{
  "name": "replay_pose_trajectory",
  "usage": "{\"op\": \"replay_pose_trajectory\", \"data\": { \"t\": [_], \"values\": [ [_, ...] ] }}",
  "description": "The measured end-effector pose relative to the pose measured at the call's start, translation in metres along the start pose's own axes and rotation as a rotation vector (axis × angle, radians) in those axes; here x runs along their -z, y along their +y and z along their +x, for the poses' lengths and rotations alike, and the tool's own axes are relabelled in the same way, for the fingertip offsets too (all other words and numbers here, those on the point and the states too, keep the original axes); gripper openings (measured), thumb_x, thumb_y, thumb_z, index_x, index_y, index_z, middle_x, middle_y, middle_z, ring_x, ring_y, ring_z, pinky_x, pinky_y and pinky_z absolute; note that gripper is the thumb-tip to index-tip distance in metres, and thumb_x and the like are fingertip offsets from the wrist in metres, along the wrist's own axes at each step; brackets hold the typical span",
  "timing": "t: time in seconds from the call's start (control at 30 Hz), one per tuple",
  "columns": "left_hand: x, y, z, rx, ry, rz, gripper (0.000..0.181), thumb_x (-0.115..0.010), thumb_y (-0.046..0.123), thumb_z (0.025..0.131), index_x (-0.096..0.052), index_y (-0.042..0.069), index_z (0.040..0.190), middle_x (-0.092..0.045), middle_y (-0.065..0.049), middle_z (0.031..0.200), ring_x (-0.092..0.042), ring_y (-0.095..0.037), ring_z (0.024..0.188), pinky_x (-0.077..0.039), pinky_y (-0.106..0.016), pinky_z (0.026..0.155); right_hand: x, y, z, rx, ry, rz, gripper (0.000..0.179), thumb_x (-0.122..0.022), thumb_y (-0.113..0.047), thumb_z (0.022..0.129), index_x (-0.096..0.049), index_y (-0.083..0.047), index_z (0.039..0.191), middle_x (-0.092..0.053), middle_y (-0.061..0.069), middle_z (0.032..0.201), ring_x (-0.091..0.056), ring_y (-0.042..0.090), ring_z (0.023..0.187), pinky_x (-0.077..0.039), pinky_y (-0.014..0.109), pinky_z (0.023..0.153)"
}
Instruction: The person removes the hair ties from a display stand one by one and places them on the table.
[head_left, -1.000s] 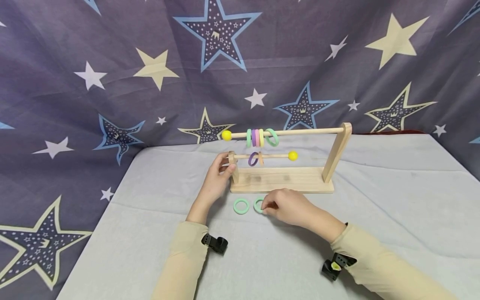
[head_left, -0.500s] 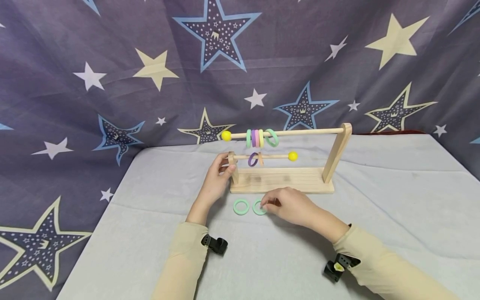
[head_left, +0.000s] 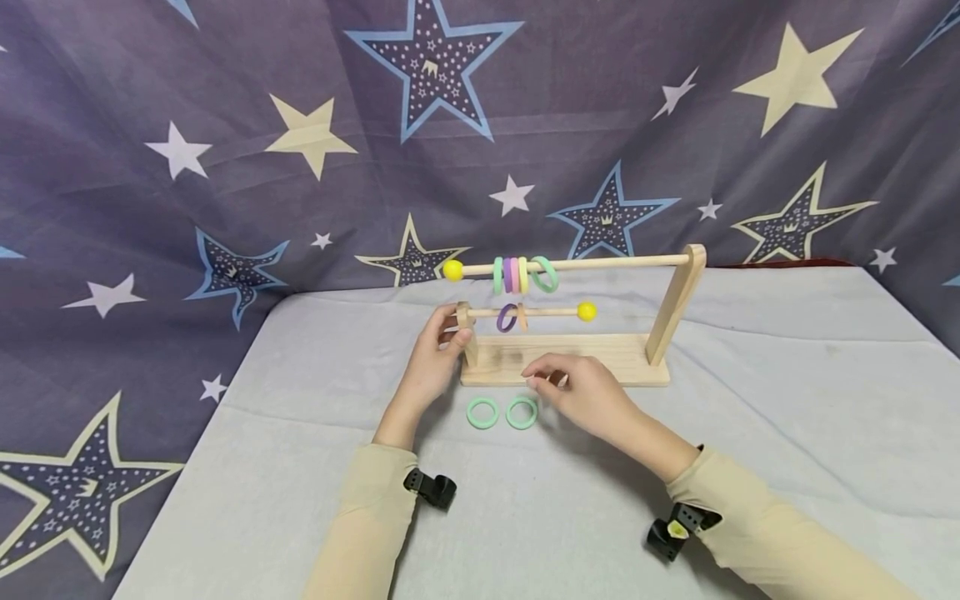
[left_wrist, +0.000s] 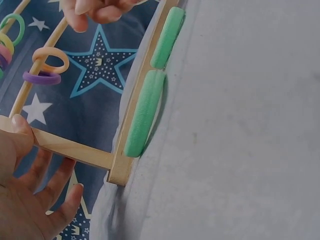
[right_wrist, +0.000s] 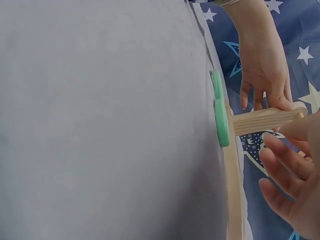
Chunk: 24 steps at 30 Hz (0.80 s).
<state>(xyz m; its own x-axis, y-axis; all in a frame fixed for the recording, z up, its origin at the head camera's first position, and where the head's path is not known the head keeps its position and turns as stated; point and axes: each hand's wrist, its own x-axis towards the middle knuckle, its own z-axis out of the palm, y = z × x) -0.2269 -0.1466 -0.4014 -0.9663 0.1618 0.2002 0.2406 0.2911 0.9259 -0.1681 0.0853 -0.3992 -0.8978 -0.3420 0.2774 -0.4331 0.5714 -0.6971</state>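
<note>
A dark blue-grey cloth backdrop (head_left: 247,67) printed with stars hangs behind the table (head_left: 787,433), which is covered in pale grey cloth. On the table stands a pale wooden two-post rack (head_left: 637,367), its long base running left to right across the person's front. An upper rod (head_left: 622,262) carries green, purple, pink, yellow and green rings; a shorter lower rod (head_left: 551,312) carries a dark purple and a peach one.

The left hand (head_left: 435,354) grips the rack's short left post between thumb and fingers. The right hand (head_left: 588,392) hovers over the base's near edge, fingers loosely bent, with nothing visible between them.

Two flat mint-green rings, the left ring (left_wrist: 145,114) and the right ring (left_wrist: 168,37), lie side by side on the table just in front of the base. The right ring is just below and left of the right hand's fingertips; the right hand is the nearer one to it.

Tiny crowns decorate some stars; no brand, label or writing can be read.
</note>
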Motion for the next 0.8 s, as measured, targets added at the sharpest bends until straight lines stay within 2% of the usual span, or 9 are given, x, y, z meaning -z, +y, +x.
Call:
{"op": "replay_pose_trajectory", "data": {
  "t": [0.2,0.37,0.57,0.8],
  "values": [
    [-0.002,0.001,-0.001,0.010,-0.001,-0.003,0.040,-0.054,0.010,0.101,-0.048,0.002,0.139,-0.057,-0.021,0.130,-0.054,-0.037,0.117,-0.042,-0.048,0.101,0.000,-0.001,0.003,-0.003,0.134,0.013,0.011,-0.073,-0.012,0.091,-0.076,-0.010,0.101,-0.073,-0.005,0.089,-0.062,0.011,0.074,-0.052,0.031,0.068],
    [-0.004,0.002,0.000,0.003,-0.005,-0.012,0.040,-0.055,0.011,0.100,-0.047,0.002,0.139,-0.058,-0.021,0.130,-0.054,-0.038,0.116,-0.041,-0.048,0.102,0.003,0.001,0.006,-0.033,0.232,0.019,0.011,-0.072,-0.013,0.091,-0.076,-0.011,0.102,-0.072,-0.002,0.087,-0.063,0.013,0.077,-0.051,0.031,0.066],
    [-0.002,0.001,0.000,0.003,-0.004,0.000,0.041,-0.055,0.012,0.101,-0.047,0.002,0.139,-0.057,-0.020,0.130,-0.055,-0.036,0.116,-0.043,-0.046,0.100,0.002,0.003,0.011,-0.070,0.284,0.049,0.016,-0.071,-0.016,0.093,-0.075,-0.010,0.107,-0.074,0.002,0.093,-0.067,0.016,0.082,-0.052,0.030,0.066],
    [0.000,0.001,-0.001,-0.003,-0.004,0.002,0.041,-0.055,0.012,0.100,-0.047,0.003,0.140,-0.057,-0.021,0.130,-0.054,-0.037,0.116,-0.042,-0.047,0.100,-0.001,0.002,0.017,-0.082,0.336,0.072,0.016,-0.071,-0.017,0.093,-0.075,-0.009,0.107,-0.073,0.003,0.092,-0.067,0.017,0.080,-0.051,0.030,0.064]
  ]
}}
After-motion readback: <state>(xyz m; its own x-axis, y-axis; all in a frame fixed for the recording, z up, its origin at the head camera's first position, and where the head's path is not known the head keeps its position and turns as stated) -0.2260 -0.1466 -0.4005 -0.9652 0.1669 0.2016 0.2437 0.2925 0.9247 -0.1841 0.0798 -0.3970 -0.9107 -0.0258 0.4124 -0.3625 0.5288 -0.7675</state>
